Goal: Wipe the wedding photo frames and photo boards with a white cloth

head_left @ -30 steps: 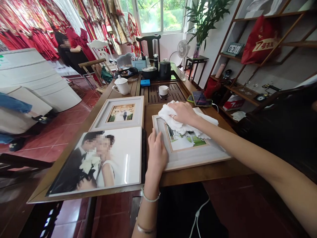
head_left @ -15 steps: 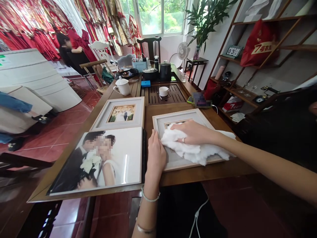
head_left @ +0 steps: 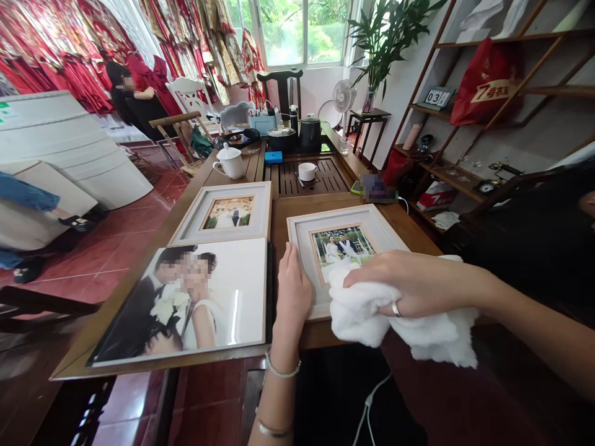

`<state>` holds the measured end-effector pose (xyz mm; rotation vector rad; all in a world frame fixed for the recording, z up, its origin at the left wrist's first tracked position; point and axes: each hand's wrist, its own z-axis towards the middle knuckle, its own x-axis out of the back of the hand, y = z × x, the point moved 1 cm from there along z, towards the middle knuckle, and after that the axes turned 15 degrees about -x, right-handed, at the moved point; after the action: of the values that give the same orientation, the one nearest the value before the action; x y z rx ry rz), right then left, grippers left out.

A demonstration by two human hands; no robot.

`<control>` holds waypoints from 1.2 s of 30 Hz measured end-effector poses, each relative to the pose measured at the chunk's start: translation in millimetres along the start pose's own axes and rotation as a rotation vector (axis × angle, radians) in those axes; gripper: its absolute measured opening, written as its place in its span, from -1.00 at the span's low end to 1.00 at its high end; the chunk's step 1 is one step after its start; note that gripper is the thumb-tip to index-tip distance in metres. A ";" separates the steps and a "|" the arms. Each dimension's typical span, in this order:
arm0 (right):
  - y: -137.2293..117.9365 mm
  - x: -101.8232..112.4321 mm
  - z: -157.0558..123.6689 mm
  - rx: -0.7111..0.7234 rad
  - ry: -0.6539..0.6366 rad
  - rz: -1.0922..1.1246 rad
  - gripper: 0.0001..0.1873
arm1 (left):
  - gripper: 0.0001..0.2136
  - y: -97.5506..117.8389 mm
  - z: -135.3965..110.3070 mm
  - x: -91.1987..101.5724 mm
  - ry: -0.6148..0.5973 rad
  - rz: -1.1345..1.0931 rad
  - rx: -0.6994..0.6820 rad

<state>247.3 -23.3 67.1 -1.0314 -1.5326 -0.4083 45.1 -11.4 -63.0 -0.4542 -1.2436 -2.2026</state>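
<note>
A pale framed photo [head_left: 344, 232] lies flat near the front edge of the wooden table [head_left: 279, 214]. My left hand [head_left: 294, 291] rests flat, fingers together, on the frame's left border. My right hand [head_left: 409, 285] is closed around a white fluffy cloth [head_left: 372, 313] at the frame's near edge, and the cloth hangs partly over the table's front. The picture inside the frame is uncovered. To the left lie a second framed photo [head_left: 225, 212] and a large glossy photo print [head_left: 186, 303].
Further back on the table stand a white teapot [head_left: 230, 161], a small cup [head_left: 307, 170], a black kettle [head_left: 310, 131] and a phone [head_left: 375, 188]. Wooden shelves [head_left: 465, 105] line the right wall. A person [head_left: 130, 96] stands among red garments at the back left.
My right hand has dragged the cloth from the frame's far edge across the picture toward me, down to the near edge. The left hand has stayed on the frame.
</note>
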 end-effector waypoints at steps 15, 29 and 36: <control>59.6 -18.8 90.6 -0.178 0.680 -0.317 -0.45 | -0.57 -4.0 -1.3 -0.7 0.072 -0.027 -0.040; 50.3 -31.6 91.1 -0.419 0.497 -0.315 -0.27 | -0.52 -0.6 -0.5 0.8 0.023 -0.036 -0.039; 42.2 -11.5 135.1 -0.192 0.474 -0.156 -0.20 | -0.48 -4.4 -0.9 1.1 0.024 -0.034 -0.057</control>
<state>196.6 96.4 10.0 -0.8825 -1.1620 -0.8585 41.5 -10.7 -65.8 -0.4311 -1.1871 -2.2708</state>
